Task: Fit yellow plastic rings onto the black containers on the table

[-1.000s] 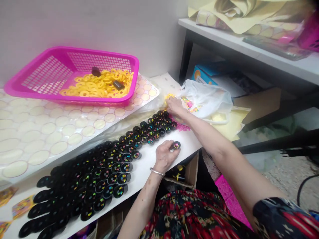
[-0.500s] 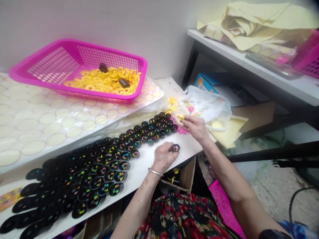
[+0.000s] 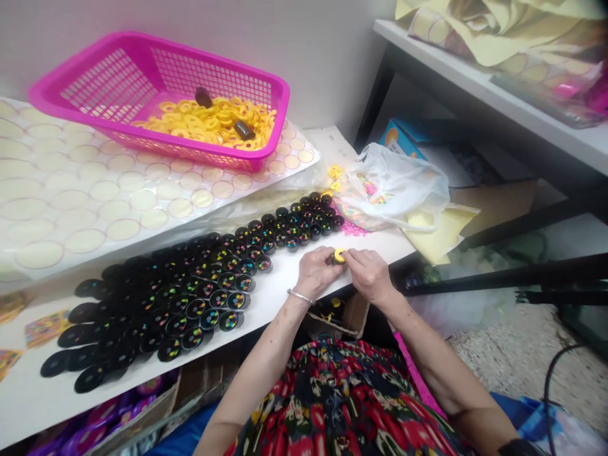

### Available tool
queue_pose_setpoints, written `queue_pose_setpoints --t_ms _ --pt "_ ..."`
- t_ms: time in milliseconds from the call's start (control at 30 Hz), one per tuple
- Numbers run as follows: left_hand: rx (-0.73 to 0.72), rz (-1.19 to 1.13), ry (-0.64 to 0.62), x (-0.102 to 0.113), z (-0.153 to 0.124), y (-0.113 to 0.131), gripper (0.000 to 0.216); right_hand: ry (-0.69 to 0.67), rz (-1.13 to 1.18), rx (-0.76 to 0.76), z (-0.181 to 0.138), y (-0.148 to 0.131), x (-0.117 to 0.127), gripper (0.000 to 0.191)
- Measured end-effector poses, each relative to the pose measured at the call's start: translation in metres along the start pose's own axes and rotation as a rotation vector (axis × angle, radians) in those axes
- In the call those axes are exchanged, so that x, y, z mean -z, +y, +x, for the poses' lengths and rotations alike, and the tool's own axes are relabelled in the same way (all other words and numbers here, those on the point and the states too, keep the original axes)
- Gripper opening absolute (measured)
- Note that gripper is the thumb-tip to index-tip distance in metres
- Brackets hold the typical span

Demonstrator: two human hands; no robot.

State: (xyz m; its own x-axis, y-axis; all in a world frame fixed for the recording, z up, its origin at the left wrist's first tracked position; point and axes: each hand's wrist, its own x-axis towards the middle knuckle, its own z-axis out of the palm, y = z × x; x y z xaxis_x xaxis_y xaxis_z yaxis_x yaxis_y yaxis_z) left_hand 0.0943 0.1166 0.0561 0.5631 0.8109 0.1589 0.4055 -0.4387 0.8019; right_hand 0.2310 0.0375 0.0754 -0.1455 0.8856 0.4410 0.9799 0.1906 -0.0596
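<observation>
A yellow ring (image 3: 339,254) sits at the mouth of a small black cup (image 3: 334,259), nearer the person than the pink basket (image 3: 142,68) and to its right. The left hand (image 3: 317,273) grips the cup, thumb and fingers clamped on its side; the right hand (image 3: 370,273) meets it, fingertips pinched together on the ring. Whether the ring is fully seated cannot be told.

On the near side of the basket, rows of black cups (image 3: 197,288) stand in a slanting band, many showing bright bits inside, none visibly topped with a ring. By that measure, filling looks well advanced and most of the ringing appears left to do. Loose rings (image 3: 213,120) heap inside the basket; a few others lie to its right, beside a plastic bag (image 3: 403,180) and pink beads (image 3: 351,227). A carton (image 3: 356,311), below the table edge on the basket's near right, holds dark pieces with yellow parts, possibly finished ones.

No brand or wording is legible: a blue box (image 3: 403,140) well right of the basket bears an orange mark, and the sheets (image 3: 142,202) beneath the basket show only printed circles.
</observation>
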Motion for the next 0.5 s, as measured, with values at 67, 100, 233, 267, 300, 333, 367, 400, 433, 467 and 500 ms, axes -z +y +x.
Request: queue_pose_setpoints --t_ms 67,100,233,267,300,333,367,400,433,467,500 --pt "-0.001 -0.004 0.006 0.0003 0.0001 0.0003 0.015 -0.009 -0.001 0.017 -0.0016 -0.0011 -0.0008 0.032" --pt "-0.004 -0.009 0.01 0.0003 0.0002 0.0005 0.014 -0.011 -0.002 0.027 -0.0027 -0.0015 -0.0009 0.032" --pt "-0.016 -0.052 0.007 -0.0001 0.0001 -0.0003 0.012 -0.023 -0.042 0.061 -0.0069 -0.0019 0.0009 0.035" --pt "-0.019 -0.071 0.0 0.0002 0.0001 -0.0009 0.011 -0.03 -0.055 0.066 -0.0075 -0.0018 0.0019 0.035" --pt "-0.022 -0.096 -0.005 0.0009 0.0002 -0.0015 0.013 -0.038 -0.068 0.069 -0.0079 -0.0018 0.003 0.036" --pt "-0.026 -0.131 -0.005 0.0018 0.0005 -0.0021 0.018 -0.045 -0.082 0.073 -0.0081 -0.0018 0.004 0.037" --pt "-0.028 -0.175 0.007 0.003 0.001 -0.0025 0.023 -0.051 -0.098 0.078 -0.0083 -0.0018 0.0048 0.037" --pt "-0.027 -0.226 0.031 0.0042 0.0017 -0.0028 0.025 -0.056 -0.115 0.084 -0.0086 -0.0021 0.0053 0.038" --pt "-0.024 -0.28 0.063 0.0053 0.0024 -0.0028 0.024 -0.06 -0.13 0.092 -0.0091 -0.0025 0.0056 0.038" --pt "-0.023 -0.33 0.087 0.0061 0.0032 -0.0026 0.021 -0.063 -0.14 0.1 -0.0098 -0.0032 0.0056 0.039" --pt "-0.026 -0.368 0.097 0.0066 0.0038 -0.0022 0.019 -0.064 -0.142 0.101 -0.0106 -0.0041 0.0054 0.04"
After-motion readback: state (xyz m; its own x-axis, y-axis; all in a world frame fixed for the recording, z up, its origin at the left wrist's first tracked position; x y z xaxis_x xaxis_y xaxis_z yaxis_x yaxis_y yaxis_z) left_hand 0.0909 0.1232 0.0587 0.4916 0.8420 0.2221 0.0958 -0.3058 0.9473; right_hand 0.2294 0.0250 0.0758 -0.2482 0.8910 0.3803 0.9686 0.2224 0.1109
